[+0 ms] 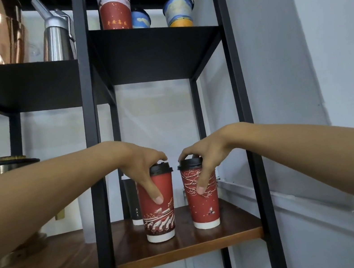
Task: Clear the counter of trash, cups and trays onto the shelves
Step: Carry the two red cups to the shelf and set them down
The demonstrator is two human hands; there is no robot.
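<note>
Wooden shelf [213, 239], 2 red cups [158, 208] upright, 2 hands [143, 163] gripping lids

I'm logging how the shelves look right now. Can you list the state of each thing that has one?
Left red cup: upright on the wooden shelf, black lid on, gripped by left hand.
Right red cup: upright, lidded, gripped by right hand.
Tall cup on upper shelf: upright.
Silver dispenser: upright, capped.

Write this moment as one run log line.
left hand: grips left red cup | right hand: grips right red cup | cups: upright, apart, wooden shelf
</note>
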